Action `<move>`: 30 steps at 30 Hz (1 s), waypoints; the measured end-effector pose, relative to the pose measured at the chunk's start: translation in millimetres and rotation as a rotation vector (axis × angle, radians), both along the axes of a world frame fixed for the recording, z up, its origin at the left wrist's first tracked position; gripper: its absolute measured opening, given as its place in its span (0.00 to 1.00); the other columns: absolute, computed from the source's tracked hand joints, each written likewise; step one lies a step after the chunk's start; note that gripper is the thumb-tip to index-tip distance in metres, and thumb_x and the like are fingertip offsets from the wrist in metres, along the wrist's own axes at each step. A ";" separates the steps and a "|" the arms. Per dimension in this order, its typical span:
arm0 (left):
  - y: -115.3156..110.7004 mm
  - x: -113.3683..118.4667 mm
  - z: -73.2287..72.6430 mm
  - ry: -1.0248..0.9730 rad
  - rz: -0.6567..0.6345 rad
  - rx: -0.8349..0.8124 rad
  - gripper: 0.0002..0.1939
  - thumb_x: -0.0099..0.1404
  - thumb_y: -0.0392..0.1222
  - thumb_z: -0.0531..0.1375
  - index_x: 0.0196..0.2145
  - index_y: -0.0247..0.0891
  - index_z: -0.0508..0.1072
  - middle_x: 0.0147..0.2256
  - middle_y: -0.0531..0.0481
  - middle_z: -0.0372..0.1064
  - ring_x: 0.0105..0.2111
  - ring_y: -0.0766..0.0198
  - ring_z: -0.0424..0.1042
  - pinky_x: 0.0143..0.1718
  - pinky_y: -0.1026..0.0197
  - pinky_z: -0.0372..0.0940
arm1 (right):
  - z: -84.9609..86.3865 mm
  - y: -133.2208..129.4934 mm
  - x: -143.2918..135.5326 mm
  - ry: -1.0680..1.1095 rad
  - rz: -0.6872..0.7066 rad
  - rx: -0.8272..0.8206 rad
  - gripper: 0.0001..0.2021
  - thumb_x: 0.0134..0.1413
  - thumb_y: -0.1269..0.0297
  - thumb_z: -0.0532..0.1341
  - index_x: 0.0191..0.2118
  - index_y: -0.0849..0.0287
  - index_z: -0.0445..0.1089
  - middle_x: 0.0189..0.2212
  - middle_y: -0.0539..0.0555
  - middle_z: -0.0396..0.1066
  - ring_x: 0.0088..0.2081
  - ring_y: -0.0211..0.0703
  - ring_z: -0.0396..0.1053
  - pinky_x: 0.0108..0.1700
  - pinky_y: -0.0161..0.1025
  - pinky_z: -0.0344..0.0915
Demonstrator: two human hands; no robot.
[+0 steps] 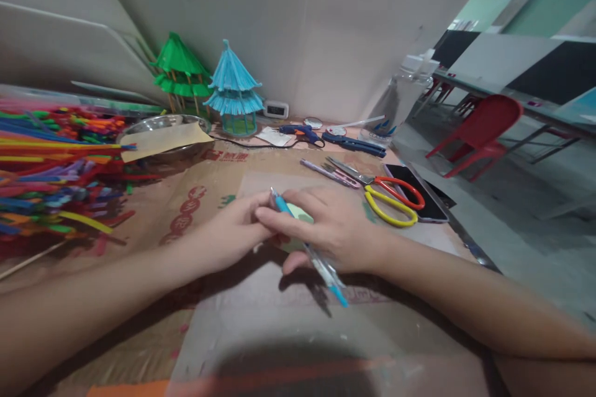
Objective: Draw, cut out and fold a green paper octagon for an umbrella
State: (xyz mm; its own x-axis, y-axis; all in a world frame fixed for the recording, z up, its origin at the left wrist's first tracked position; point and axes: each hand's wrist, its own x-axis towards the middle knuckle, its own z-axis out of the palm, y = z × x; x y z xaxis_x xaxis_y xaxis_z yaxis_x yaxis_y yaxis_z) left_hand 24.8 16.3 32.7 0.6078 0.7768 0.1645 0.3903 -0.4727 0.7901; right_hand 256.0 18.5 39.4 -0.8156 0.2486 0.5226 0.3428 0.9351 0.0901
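My right hand is closed around a clear pen with blue ends, its tip pointing up and left. Close against it, my left hand has its fingers curled at a light green piece, which shows between the two hands. Fingers cover most of this piece, so its full shape is hidden. Both hands are over a whitish sheet on the table. Just right of my right hand lie scissors with one red and one yellow handle loop.
Colourful pipe cleaners crowd the left, beside a metal bowl. Behind stand a green paper pavilion and a blue one. A glue gun, stapler, pump bottle and phone sit at back and right.
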 end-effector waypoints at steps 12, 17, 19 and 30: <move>16.3 -14.9 -34.1 0.294 -0.146 0.717 0.15 0.80 0.46 0.55 0.49 0.40 0.80 0.52 0.44 0.79 0.47 0.54 0.74 0.50 0.51 0.66 | -20.1 47.6 5.8 0.555 -0.427 -1.014 0.08 0.58 0.59 0.65 0.35 0.55 0.67 0.26 0.46 0.71 0.26 0.37 0.68 0.30 0.36 0.64; 16.1 -10.6 -34.8 0.391 -0.147 0.683 0.16 0.80 0.47 0.53 0.49 0.40 0.79 0.54 0.45 0.78 0.46 0.53 0.73 0.49 0.50 0.65 | -30.1 48.2 -1.5 0.467 -0.427 -0.891 0.14 0.57 0.56 0.66 0.28 0.54 0.61 0.23 0.47 0.68 0.26 0.38 0.64 0.30 0.38 0.59; 16.8 -10.4 -32.8 0.416 -0.147 0.643 0.15 0.80 0.47 0.54 0.49 0.40 0.79 0.55 0.46 0.78 0.48 0.52 0.73 0.50 0.50 0.65 | -33.4 49.2 -2.8 0.440 -0.422 -0.833 0.16 0.57 0.55 0.65 0.26 0.54 0.59 0.22 0.46 0.65 0.25 0.37 0.61 0.29 0.38 0.57; 16.9 -10.5 -31.5 0.424 -0.143 0.574 0.16 0.78 0.48 0.54 0.49 0.42 0.79 0.53 0.46 0.78 0.48 0.51 0.73 0.52 0.49 0.64 | -39.1 51.7 -6.7 0.413 -0.462 -0.820 0.15 0.56 0.60 0.63 0.25 0.53 0.56 0.20 0.44 0.59 0.24 0.36 0.56 0.27 0.38 0.53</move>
State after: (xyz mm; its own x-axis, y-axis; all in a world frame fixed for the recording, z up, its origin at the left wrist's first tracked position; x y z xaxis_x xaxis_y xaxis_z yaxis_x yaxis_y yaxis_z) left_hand 14.2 33.3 1.2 0.7991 0.5468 0.2500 0.5111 -0.8368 0.1964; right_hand 249.2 70.2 0.4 -0.3451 0.8992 0.2690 0.5443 0.4252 -0.7231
